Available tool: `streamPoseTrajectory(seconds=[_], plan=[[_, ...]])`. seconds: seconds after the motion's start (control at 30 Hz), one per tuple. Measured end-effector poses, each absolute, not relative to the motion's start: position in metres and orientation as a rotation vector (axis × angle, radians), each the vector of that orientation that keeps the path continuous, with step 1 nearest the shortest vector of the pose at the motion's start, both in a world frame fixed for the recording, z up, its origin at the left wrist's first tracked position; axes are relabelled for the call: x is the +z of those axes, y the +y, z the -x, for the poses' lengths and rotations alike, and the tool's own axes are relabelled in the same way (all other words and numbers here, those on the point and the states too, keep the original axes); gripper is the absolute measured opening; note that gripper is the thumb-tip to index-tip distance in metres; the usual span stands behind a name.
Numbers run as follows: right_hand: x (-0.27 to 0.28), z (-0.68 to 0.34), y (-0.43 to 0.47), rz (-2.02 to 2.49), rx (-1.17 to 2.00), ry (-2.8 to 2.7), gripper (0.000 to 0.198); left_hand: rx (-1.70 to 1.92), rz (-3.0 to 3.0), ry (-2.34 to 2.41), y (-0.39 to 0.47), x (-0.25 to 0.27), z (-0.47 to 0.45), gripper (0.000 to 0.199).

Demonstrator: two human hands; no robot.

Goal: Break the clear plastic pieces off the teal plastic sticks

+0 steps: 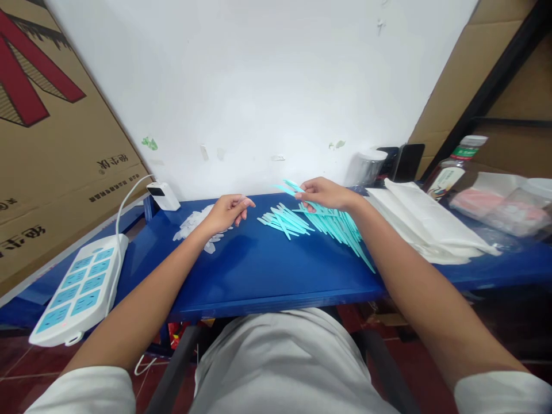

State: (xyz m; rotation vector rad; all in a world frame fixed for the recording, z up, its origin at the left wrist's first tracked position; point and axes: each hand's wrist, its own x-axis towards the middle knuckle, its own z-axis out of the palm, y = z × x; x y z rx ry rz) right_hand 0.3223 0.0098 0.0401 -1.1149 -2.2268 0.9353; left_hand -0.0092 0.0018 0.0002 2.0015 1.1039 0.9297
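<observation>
My right hand [321, 193] is closed around a few thin turquoise sticks [285, 188], raised with their ends pointing left. Below it lies a large heap of the same sticks [340, 225], fanned across the blue table [267, 276]. To its left is a smaller bundle of turquoise sticks [284, 221]. My left hand [230, 213] is closed in a pinch, thumb against fingers, at the right side of a pile of small clear plastic pieces [190, 223]. What the left fingertips hold, if anything, is too small to make out.
A white power strip [77, 290] and a small white device [164, 196] are at the left. On the right are white plastic bags [431, 224], a clear jar [366, 167], a bottle [452, 164] and a tub with pink contents [500, 204]. A white wall [259, 86] rises behind.
</observation>
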Motion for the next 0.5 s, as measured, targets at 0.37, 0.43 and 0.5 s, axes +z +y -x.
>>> streamPoseTrajectory(seconds=[0.37,0.43,0.5], plan=[[0.0361,-0.3151,0.0089,0.961,1.132,-2.236,0.047,0.907,-1.928,1.046,-0.0039,0.0033,0.0026,0.054],[0.0347,-0.3153,0.0105,0.957,1.139,-2.243,0.047,0.890,-1.955,1.056,-0.0045,0.0047,0.0019,0.055],[0.0336,-0.3157,0.0117,0.962,1.129,-2.240,0.047,0.869,-1.972,1.052,-0.0053,0.0062,0.0014,0.058]])
